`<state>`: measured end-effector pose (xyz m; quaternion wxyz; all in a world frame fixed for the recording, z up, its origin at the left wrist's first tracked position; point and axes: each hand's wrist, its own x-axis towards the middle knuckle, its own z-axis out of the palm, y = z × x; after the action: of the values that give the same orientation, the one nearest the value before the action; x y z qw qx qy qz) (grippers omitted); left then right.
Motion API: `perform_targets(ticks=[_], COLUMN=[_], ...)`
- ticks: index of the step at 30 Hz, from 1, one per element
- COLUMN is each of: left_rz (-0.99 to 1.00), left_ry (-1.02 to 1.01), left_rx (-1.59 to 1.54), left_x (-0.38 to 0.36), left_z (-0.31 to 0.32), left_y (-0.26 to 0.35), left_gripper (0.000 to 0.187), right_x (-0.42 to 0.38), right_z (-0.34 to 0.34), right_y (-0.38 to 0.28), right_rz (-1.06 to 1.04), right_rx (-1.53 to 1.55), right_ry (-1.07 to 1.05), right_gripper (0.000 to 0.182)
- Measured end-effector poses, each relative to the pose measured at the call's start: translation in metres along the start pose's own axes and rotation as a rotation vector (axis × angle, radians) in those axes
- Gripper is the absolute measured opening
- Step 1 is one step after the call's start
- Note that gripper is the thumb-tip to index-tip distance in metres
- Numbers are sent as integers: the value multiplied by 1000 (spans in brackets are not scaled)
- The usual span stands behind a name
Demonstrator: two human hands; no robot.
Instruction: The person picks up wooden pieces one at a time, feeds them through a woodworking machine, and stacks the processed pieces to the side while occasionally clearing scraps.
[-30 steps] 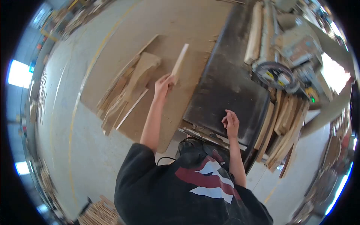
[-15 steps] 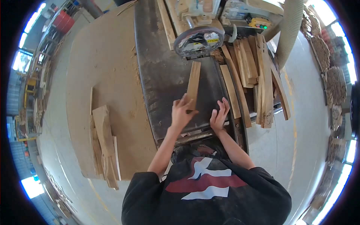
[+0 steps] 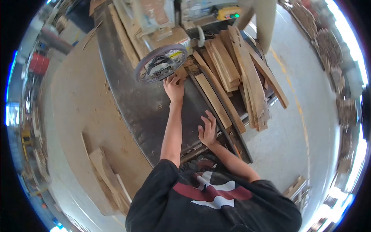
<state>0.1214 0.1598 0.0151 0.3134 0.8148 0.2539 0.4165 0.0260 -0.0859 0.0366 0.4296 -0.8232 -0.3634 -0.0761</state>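
Observation:
My left hand [image 3: 174,89] is stretched far forward over the dark machine table [image 3: 150,112]. Its fingers are bent against a short wooden strip [image 3: 181,72], mostly hidden by the hand and the machine. Just above the fingers is a round, dark-rimmed wheel [image 3: 162,63] with a yellow label. My right hand [image 3: 208,131] is apart from the strip, with fingers spread and nothing in them. It hovers or rests near the table's right front part, beside a pale wooden strip [image 3: 213,100] lying along a dark rail.
Several long boards [image 3: 247,81] are piled to the right of the rail. A thick hose [image 3: 266,23] rises behind them. At left, a brown panel [image 3: 89,104] carries sawdust and more wood pieces [image 3: 106,166]. A control box [image 3: 228,13] with a green light stands at the back.
My left hand has moved forward with the wooden strip, up to the wheel. The right hand stays open near the table's front right. The view has turned and shifted.

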Motion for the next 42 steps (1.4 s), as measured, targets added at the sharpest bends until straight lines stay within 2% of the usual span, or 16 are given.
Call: perform_targets(ticks=[3, 6, 8, 11, 13, 16, 20, 23, 24, 26, 29, 34, 36, 38, 40, 42], left_rz=[-408, -474, -502, -332, -150, -156, -555, -727, -752, -711, -791, -838, -644, -245, -122, -314], left_ry=[109, 186, 156, 110, 9, 128, 447, 385, 404, 155, 120, 372, 257, -14, 57, 515], left_rx=[-37, -108, -440, -354, -77, 361, 1068, 1058, 1085, 1114, 1207, 420, 326, 662, 947, 830], left_x=[14, 18, 14, -19, -59, -126, -197, -248, -261, -268, -256, -244, -245, -226, -194, -173], left_z=[-1, 0, -13, -121, -199, -326, -484, -546, -552, -545, -534, -489, -467, -471, -458, -418], left_y=[28, 31, 11, -28, -54, -73, -53, -58, -57, -56, -43, -8, -2, 10, -9, -40], left_gripper=[14, 18, 27, 30, 34, 34, 65, 86, 86, 91, 91, 72, 76, 75, 75, 71], right_x=[4, -1, 3, 0, 3, 2, 1, 2, 2, 1, 0, -4, 2, 6, 3, 6], right_z=[9, 17, 10, 13, 17, 17, 20, 19, 22, 24, 31, 44, 30, 20, 19, 16], right_y=[-1, -9, -14, -9, 0, 4, -5, -4, -4, 2, 4, -11, -5, 0, 6, 0], right_rz=[16, 140, -72, -144, -236, -194, -117, -178, -196, -239, -230, -287, -267, -232, -259, -228], right_rx=[36, 276, 13, -76, -115, -72, -18, -101, -109, -123, -91, -52, -110, -143, -54, -61], right_ry=[24, 85, 36, 14, 28, -1, -23, -2, 11, 66, 63, -17, 35, 100, 118, 141], right_gripper=[43, 38, 31, 29, 31, 31, 28, 28, 28, 27, 28, 29, 30, 31, 27, 29])
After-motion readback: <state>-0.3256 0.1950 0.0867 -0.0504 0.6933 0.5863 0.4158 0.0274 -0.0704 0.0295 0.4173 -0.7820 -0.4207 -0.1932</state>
